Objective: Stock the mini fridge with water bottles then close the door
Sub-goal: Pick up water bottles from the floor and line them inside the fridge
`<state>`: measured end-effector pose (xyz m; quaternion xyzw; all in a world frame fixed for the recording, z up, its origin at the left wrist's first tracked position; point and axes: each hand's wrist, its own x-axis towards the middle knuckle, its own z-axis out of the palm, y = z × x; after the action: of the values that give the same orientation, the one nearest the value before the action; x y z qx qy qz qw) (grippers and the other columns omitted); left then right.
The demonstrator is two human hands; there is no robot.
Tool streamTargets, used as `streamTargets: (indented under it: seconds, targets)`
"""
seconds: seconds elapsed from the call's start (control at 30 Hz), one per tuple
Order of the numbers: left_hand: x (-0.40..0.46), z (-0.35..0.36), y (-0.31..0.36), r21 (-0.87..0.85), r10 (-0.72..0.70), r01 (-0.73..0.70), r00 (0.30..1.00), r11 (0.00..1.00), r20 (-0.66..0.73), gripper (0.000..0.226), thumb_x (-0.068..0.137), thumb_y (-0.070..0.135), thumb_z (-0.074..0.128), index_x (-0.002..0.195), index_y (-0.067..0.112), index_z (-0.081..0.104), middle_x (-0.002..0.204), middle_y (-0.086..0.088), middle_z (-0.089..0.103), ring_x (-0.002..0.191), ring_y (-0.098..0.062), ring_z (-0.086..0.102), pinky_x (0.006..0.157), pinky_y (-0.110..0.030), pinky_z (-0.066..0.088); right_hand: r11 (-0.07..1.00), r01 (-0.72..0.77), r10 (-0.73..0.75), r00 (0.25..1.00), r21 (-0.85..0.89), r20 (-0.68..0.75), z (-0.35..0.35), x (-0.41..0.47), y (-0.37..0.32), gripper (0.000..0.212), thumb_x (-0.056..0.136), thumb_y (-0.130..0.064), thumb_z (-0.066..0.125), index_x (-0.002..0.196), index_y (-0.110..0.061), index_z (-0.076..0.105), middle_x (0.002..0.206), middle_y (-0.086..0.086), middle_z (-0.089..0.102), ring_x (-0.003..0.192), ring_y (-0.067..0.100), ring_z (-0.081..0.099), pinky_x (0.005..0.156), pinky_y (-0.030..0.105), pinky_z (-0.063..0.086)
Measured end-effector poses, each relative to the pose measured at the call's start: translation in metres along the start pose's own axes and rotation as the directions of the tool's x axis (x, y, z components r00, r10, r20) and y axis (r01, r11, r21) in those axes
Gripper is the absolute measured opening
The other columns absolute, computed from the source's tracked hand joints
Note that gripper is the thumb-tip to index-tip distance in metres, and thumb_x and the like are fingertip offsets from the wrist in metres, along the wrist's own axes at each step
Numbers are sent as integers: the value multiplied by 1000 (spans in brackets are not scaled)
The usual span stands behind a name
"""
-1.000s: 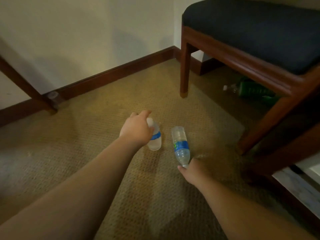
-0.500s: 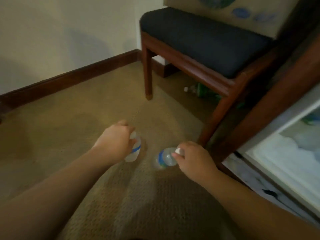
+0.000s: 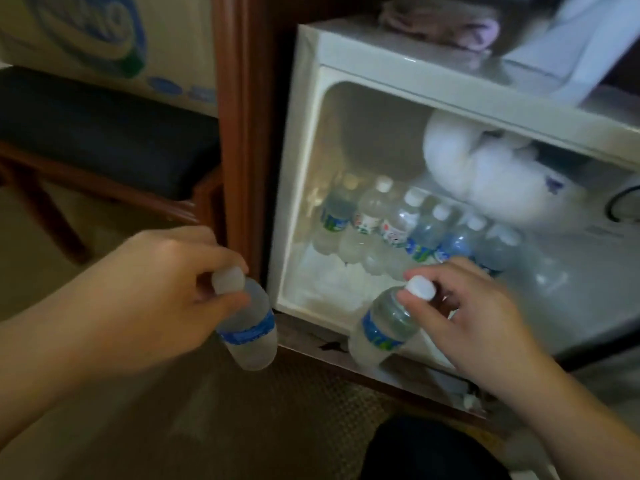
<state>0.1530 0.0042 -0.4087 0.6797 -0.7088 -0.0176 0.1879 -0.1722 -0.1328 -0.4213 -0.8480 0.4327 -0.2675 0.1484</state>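
Note:
The white mini fridge (image 3: 308, 140) stands open in front of me, its floor caked with frost. Several water bottles (image 3: 398, 226) stand in a row inside, under a lump of white ice (image 3: 485, 174). My left hand (image 3: 149, 296) grips a small blue-labelled water bottle (image 3: 251, 330) by its cap, left of the fridge opening and above the carpet. My right hand (image 3: 474, 313) pinches the white cap of a second blue-labelled bottle (image 3: 381, 330), which hangs just in front of the fridge's lower rim. The fridge door is out of view.
A wooden chair with a dark cushion (image 3: 104, 133) stands at the left, a printed cardboard box (image 3: 104, 39) behind it. A brown wooden post (image 3: 242, 133) runs beside the fridge. Cloth and a white sheet (image 3: 536, 39) lie on top of the fridge. Brown carpet (image 3: 173, 427) lies below.
Both hands lifted their bottles off the carpet and carried them rightward to the fridge. My view swung right, from the floor by the chair to the open fridge.

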Motion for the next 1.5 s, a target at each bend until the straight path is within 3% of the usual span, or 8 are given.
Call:
streamTargets:
  seconds: [0.13, 0.33, 0.47, 0.53, 0.83, 1.0, 1.3, 1.5]
  targets:
    - [36, 5, 28, -74, 114, -121, 989, 990, -94, 23, 86, 43, 73, 107, 37, 68, 90, 20, 51, 72, 0, 56, 62, -25, 52, 981, -159, 144, 981, -114, -133, -22, 9, 40, 20, 90, -43, 71, 100, -26, 72, 92, -6, 62, 83, 17, 62, 76, 36, 51]
    - [75, 25, 72, -220, 155, -196, 969, 956, -190, 22, 95, 45, 59, 96, 28, 73, 86, 12, 58, 76, -8, 60, 69, -37, 55, 876, -400, 347, 911, -270, -223, -30, 27, 83, 15, 96, -32, 67, 89, -20, 62, 95, 13, 64, 90, 35, 59, 73, 37, 44]
    - [93, 45, 91, -268, 101, -158, 972, 950, -213, 24, 88, 46, 63, 96, 26, 74, 89, 12, 58, 76, -9, 62, 72, -40, 56, 819, -524, 428, 829, -233, -360, -29, 40, 102, 21, 97, -23, 66, 110, -7, 68, 111, 18, 63, 103, 38, 59, 82, 38, 46]
    - [100, 54, 98, -284, 69, -134, 971, 949, -228, 24, 88, 46, 63, 91, 24, 73, 88, 11, 57, 75, -10, 62, 72, -40, 55, 800, -564, 453, 792, -206, -409, -28, 44, 109, 19, 97, -19, 64, 110, -6, 68, 111, 19, 63, 104, 40, 60, 80, 37, 44]
    - [121, 71, 121, -369, 14, -96, 976, 924, -217, 20, 91, 43, 65, 93, 25, 73, 87, 7, 59, 79, -15, 64, 76, -41, 55, 794, -600, 478, 712, -92, -514, -9, 48, 122, 21, 95, -10, 64, 113, -1, 67, 118, 22, 58, 111, 40, 55, 88, 41, 42]
    - [124, 70, 123, -342, 18, -91, 977, 935, -212, 10, 89, 40, 65, 92, 33, 71, 87, 11, 60, 82, -13, 66, 77, -40, 54, 828, -557, 403, 676, -69, -616, 4, 49, 129, 18, 89, -4, 67, 106, 2, 69, 110, 24, 59, 102, 44, 57, 84, 44, 46]
    - [132, 78, 112, -288, 53, -139, 956, 948, -287, 22, 88, 32, 74, 108, 23, 76, 87, 9, 61, 76, -12, 65, 74, -36, 55, 865, -497, 321, 655, -70, -684, 14, 49, 144, 29, 87, 0, 69, 116, 2, 70, 108, 25, 58, 100, 45, 57, 86, 43, 44]
    - [155, 90, 122, -311, 72, -168, 951, 935, -300, 22, 91, 37, 70, 107, 24, 75, 87, 8, 60, 76, -10, 62, 75, -35, 55, 876, -482, 341, 590, 19, -732, 26, 37, 138, 49, 92, -18, 68, 138, -6, 55, 133, 20, 47, 128, 39, 46, 107, 52, 46]
